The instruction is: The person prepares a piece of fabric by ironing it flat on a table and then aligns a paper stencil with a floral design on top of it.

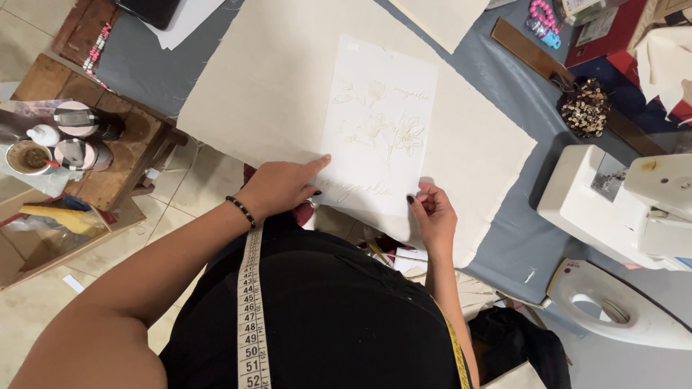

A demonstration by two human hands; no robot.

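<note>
— While the white pattern sheet (378, 126) lies on the cream cloth (267, 86) over the counter (497, 238), how is it held?

— Its near edge is pinched by the right hand (435, 214); the left hand (282, 186) is pressed flat, fingers (317, 163) spread. If pressure is eased, the sheet could be skewed.

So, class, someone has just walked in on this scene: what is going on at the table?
A person is laying a white sheet with a faint flower drawing on a large piece of cream cloth spread over the grey table. The left hand presses the sheet's lower left edge, and the right hand pinches its bottom right corner. A measuring tape hangs round the person's neck. A white sewing machine and an iron sit to the right.
</note>
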